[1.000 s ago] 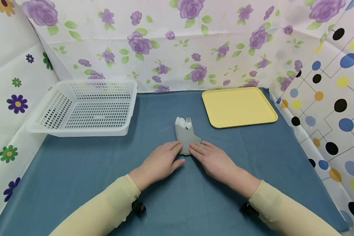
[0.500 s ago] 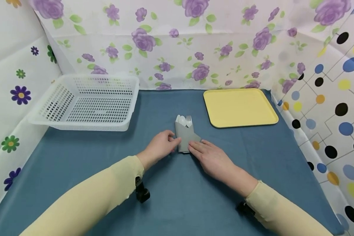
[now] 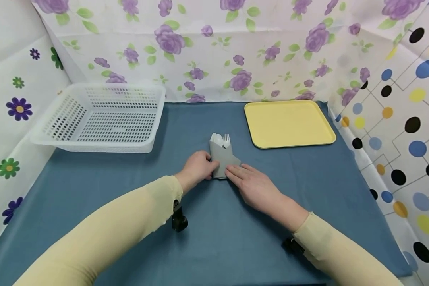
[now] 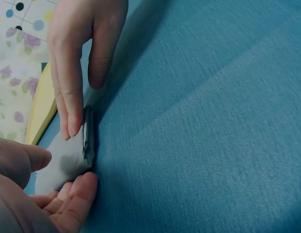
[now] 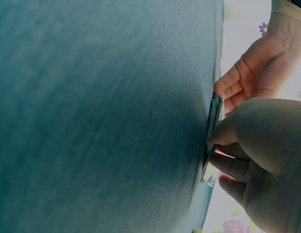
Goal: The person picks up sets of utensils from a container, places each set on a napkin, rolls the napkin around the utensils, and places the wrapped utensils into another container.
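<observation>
A grey folded napkin point(image 3: 221, 159) lies mid-table, with a white fork point(image 3: 227, 140), a white spoon point(image 3: 218, 139) and a third white utensil, its kind unclear, showing at its top. My left hand point(image 3: 197, 167) grips the napkin's left edge, thumb over the top and curled fingers at the side; in the left wrist view the fingers point(image 4: 75, 196) meet the edge, but whether the thumb touches cannot be told. Pressing on the lower right part with fairly straight fingers is my right hand point(image 3: 255, 186). The right wrist view shows the napkin point(image 5: 213, 116) edge-on between both hands.
A white perforated basket point(image 3: 103, 149) stands at the back left. At the back right lies a yellow tray point(image 3: 289, 124). Blue cloth point(image 3: 200, 246) covers the table, and patterned sheets point(image 3: 257, 51) hang behind and along the sides.
My left hand has lifted from lying flat by the napkin, turned, and come back to its left edge with the thumb on top. The right hand stays pressed on the napkin.
</observation>
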Demonstrator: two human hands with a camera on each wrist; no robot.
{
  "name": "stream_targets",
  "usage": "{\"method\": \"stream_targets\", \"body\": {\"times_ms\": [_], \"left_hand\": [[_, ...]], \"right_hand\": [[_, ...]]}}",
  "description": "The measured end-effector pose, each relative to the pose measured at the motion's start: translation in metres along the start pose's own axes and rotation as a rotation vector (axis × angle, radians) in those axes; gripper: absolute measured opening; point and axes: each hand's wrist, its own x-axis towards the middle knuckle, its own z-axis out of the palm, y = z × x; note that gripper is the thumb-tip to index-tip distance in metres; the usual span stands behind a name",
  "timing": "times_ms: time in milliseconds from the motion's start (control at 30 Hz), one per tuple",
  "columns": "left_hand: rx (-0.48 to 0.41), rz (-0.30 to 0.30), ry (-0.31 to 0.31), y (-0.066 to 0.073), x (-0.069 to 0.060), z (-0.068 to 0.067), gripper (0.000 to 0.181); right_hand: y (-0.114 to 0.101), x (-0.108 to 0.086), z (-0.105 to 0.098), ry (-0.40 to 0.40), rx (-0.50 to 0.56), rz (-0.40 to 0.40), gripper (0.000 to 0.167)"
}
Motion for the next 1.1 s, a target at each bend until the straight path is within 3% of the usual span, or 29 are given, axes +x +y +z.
{"method": "stream_targets", "body": {"times_ms": [300,533,1100], "left_hand": [[0.019,-0.019,-0.002,0.005,0.003,-0.001,0.04],[0.026,-0.042,0.012,0.006,0.014,0.003,0.041],[-0.156,-0.081,-0.042,0.007,0.017,0.004,0.027]], "right_hand": [[0.003,0.002,-0.003,-0.024,0.021,-0.006,0.046],[0.005,0.0,-0.001,-0.012,0.058,-0.007,0.051],[0.007,-0.005,0.003,-0.01,0.129,0.008,0.053]]}}
